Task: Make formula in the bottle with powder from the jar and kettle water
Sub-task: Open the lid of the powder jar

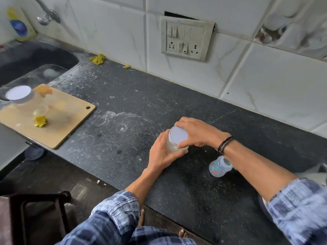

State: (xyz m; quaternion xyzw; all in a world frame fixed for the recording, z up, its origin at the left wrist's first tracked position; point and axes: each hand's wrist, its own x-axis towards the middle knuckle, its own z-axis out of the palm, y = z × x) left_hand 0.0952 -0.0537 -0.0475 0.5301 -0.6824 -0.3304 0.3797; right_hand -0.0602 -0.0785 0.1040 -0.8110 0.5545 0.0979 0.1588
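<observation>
A clear jar (174,147) with a pale lilac lid (178,135) stands on the black counter (123,110). My left hand (163,152) grips the jar's body from the left. From above and the right, my right hand (196,133) grips the lid's rim. A clear baby bottle (219,167) with coloured prints stands open just right of the jar, partly behind my right forearm. No kettle is in view.
A wooden board (58,124) at the left carries a second lidded jar (20,94), a small clear cup (40,111) and a yellow scrap (41,121). The sink (31,57) and tap (46,15) lie behind. A switch panel (185,38) is on the tiled wall. A metal item (264,206) shows under my right sleeve.
</observation>
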